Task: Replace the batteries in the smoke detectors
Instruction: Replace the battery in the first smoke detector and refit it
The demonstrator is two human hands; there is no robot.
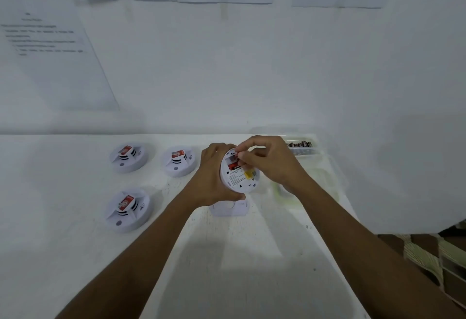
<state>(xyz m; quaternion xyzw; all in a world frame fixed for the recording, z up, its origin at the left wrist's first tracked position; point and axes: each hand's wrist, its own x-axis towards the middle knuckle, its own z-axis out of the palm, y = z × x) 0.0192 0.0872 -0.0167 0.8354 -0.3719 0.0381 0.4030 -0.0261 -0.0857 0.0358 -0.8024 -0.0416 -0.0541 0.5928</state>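
Four white round smoke detectors (128, 157): three rest left, well apart. Our left hand (214, 177) grips the fourth (238, 180); our right hand (273, 161) pinches its red battery (233, 166), toward the white table (63, 192)'s right edge.

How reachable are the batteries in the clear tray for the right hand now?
Probably yes: the batteries lie in the clear tray behind the right hand, nothing between. But it now pinches a battery in the smoke detector gripped by the left hand, so it must let go first.
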